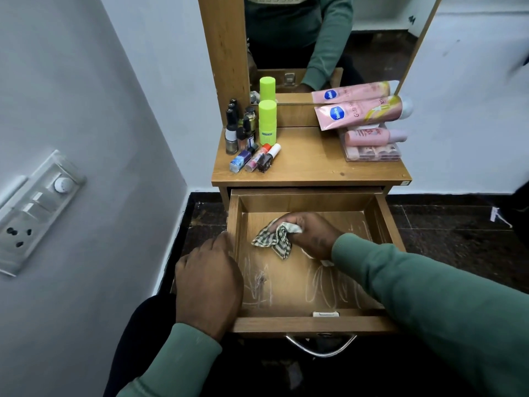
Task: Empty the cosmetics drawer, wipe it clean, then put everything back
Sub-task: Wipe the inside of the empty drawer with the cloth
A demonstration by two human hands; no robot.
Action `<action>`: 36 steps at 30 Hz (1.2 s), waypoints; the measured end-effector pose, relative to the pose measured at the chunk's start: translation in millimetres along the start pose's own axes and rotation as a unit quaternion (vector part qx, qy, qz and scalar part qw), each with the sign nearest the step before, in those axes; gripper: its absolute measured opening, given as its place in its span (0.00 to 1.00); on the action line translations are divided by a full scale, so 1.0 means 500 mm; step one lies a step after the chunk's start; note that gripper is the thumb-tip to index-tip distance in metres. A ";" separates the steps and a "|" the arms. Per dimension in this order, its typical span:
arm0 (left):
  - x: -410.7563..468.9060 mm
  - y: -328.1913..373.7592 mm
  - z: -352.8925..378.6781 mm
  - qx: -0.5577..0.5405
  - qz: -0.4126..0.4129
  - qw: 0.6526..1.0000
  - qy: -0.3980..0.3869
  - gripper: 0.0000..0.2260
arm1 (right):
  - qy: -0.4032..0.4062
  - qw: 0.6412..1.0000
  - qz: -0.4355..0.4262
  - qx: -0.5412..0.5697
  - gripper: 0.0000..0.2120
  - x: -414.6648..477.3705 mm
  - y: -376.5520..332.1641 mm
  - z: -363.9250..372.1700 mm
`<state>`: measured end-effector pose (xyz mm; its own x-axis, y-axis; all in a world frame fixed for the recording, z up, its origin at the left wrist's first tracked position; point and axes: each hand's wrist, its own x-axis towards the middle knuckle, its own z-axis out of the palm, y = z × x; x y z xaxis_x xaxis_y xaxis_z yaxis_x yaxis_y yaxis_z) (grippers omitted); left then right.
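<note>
The wooden drawer [315, 322] stands pulled out toward the person, its long axis running from the dresser to the viewer and its metal handle [320, 346] on the near face. Its floor holds no cosmetics, only pale chalky streaks. The left hand [207, 285] sits at the near left corner, its grip closed over the rim of the drawer's left wall. The right hand [312, 233] reaches in from the right, its grip clamped on a checked cloth [274, 239] bunched against the drawer floor toward the back.

Behind the drawer, the tabletop [309, 164] carries everything else, below a mirror [372, 38]. On its right side a pink tube [363, 111] lies crosswise against the mirror, white cap pointing right. A blue badge on it reads "Vaseline", with "Gluta-Hya" beside it. It lies on top of a clear case [372, 153], along with a pink bottle [372, 136] that also lies with its cap to the right. The bottle's print is too small to read. On the left a lime-green stick [267, 121] stands upright. Dark-capped nail polish bottles [232, 136] stand upright beside it. Several small tubes [257, 160] lie flat in front of them, pointing diagonally.
</note>
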<state>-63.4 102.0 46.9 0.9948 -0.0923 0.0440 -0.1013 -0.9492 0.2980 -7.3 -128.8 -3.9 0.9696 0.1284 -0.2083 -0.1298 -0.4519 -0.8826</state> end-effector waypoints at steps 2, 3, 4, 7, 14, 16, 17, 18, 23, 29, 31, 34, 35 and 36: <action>0.001 0.000 0.002 -0.006 0.001 1.000 0.003 0.20 | 0.009 1.000 -0.001 -0.004 0.16 0.015 -0.010 0.008; 0.002 -0.001 0.002 -0.009 0.001 1.000 0.003 0.20 | 0.007 1.000 -0.005 -0.009 0.17 0.022 -0.017 0.016; 0.002 -0.001 0.003 -0.009 0.002 1.000 0.002 0.19 | 0.002 1.000 -0.011 -0.015 0.18 0.032 -0.020 0.025; 0.002 -0.005 0.004 -0.012 0.007 1.000 0.000 0.17 | -0.018 0.996 -0.022 -0.085 0.23 0.051 -0.021 0.050; 0.002 -0.007 0.007 -0.013 0.017 1.000 0.010 0.15 | -0.064 0.991 -0.034 -0.112 0.21 0.050 -0.038 0.065; 0.001 -0.005 0.006 -0.011 0.015 1.000 0.008 0.14 | -0.066 0.989 -0.043 -0.124 0.20 0.044 -0.049 0.059; 0.001 -0.003 0.005 -0.010 0.014 1.000 0.007 0.13 | -0.070 0.988 -0.052 -0.127 0.20 0.039 -0.057 0.054; 0.002 -0.002 0.003 -0.010 0.012 1.000 0.008 0.13 | -0.078 0.987 -0.061 -0.130 0.20 0.033 -0.063 0.048; 0.002 0.002 -0.002 -0.017 0.008 1.000 0.003 0.13 | -0.160 0.967 -0.071 -0.182 0.19 0.004 -0.050 0.041; 0.002 0.003 -0.003 -0.022 0.011 1.000 0.008 0.14 | -0.146 0.967 -0.068 -0.198 0.19 0.033 -0.037 0.025; 0.002 0.002 -0.002 -0.020 0.008 1.000 0.010 0.14 | -0.123 0.970 -0.069 -0.198 0.21 0.045 -0.042 0.037; 0.000 0.002 -0.001 -0.025 0.009 1.000 0.012 0.13 | -0.127 0.971 -0.067 -0.191 0.23 0.032 -0.040 0.048; -0.002 0.003 -0.001 -0.026 0.012 1.000 0.012 0.13 | -0.137 0.968 -0.072 -0.199 0.22 0.022 -0.042 0.046; -0.002 0.004 -0.002 -0.028 0.016 0.999 0.012 0.13 | -0.151 0.964 -0.074 -0.207 0.21 0.013 -0.043 0.044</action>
<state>-64.9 100.2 48.4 0.9904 -0.1144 0.0771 -0.1342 -0.9278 0.3482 -2.9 -99.0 4.5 0.8588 0.4409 -0.2609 0.1601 -0.7147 -0.6808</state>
